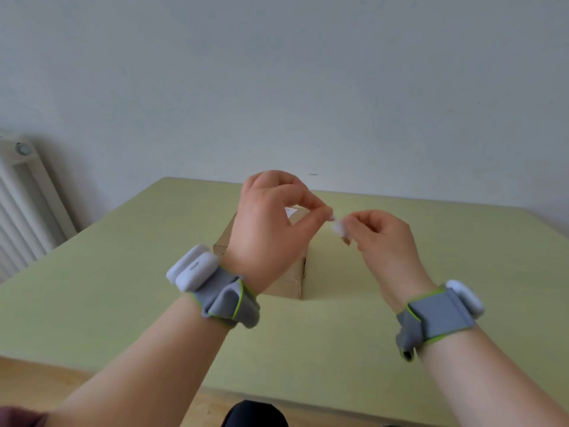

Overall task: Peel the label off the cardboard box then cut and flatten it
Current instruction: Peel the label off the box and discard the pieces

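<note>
one cardboard box (292, 272) sits on the pale green counter (123, 272), near its middle and closer to the far edge than the near one. the left hand and wrist cover most of the box; what shows is a brown side wall with a vertical corner seam and part of the top. on that top, a small patch of white label (291, 211) peeks out behind the left thumb.

two hands are raised above the box, meeting just over it. the left hand (271, 217) has its fingers curled, thumb and forefinger pinched together at the tip. the right hand (381, 238) is curled too, and its fingers (351, 224) pinch one small crumpled white scrap (338, 226). the tips of the two hands nearly touch at that scrap; whether the left fingertips also grip it cannot be told from the blur.

two grey wristbands with lime edging are worn, one on the left wrist (224, 297) and one on the right wrist (437, 315), each carrying a white module.

one white radiator (24, 192) stands against the plain wall (277, 72) at the left. a strip of wooden floor (40, 383) shows below the near edge of the counter.
</note>
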